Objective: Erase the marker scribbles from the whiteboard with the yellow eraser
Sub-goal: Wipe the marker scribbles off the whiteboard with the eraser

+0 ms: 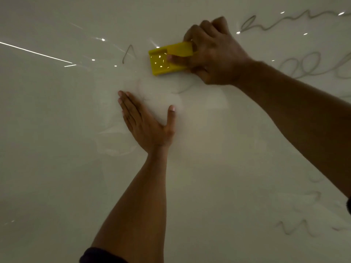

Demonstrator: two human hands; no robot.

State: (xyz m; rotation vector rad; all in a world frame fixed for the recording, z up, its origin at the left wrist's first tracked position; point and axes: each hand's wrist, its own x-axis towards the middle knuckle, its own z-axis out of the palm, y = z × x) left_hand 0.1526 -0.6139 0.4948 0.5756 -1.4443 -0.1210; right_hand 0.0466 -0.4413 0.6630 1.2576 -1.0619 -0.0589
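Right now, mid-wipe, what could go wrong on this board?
The left hand lies flat on the whiteboard over a wiped patch, so it might smear residue. The right hand holds the yellow eraser only at one end, so it may tilt. The small mark left of the eraser and the scribbles on the right could get missed.

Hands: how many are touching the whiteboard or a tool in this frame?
2. The left hand lies flat, fingers straight, on the glossy white whiteboard at centre. The right hand grips the yellow plastic eraser against the board at upper centre.
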